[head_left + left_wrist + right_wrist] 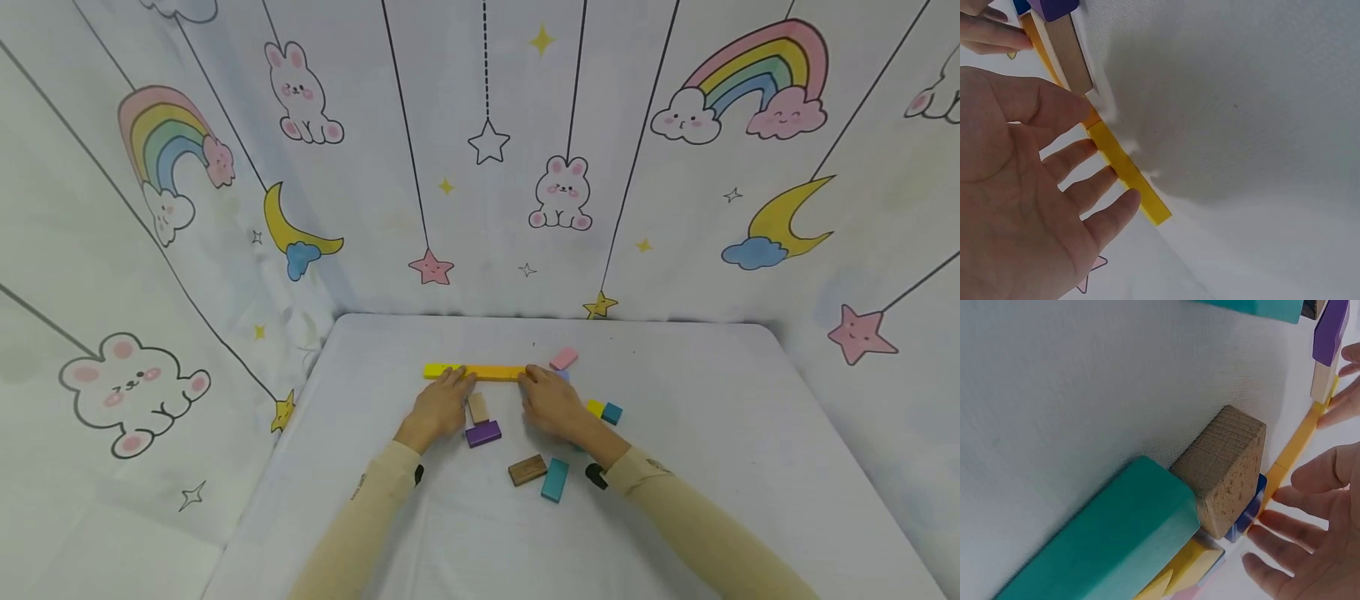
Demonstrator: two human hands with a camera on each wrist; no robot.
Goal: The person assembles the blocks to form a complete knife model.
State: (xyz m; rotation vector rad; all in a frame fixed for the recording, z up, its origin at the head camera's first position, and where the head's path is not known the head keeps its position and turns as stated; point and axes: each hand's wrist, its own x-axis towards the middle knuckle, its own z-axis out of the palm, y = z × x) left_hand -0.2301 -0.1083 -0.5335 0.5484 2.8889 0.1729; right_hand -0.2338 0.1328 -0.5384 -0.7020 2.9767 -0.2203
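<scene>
In the head view, a white cloth backdrop [480, 217] rises behind a white-covered tabletop [750, 467]. Around the middle of that view, its printed figures spread like this: a dangling outlined star [489, 143] at 12 o'clock — on a dashed string — a winking bunny [561, 193] at 1, a cloud-footed rainbow [783, 58] at 2, a pink smiling star [862, 335] at 3, a small yellow star [283, 411] at 8, and a crescent moon [277, 223] with a blue cloud [302, 260] at 10.
</scene>
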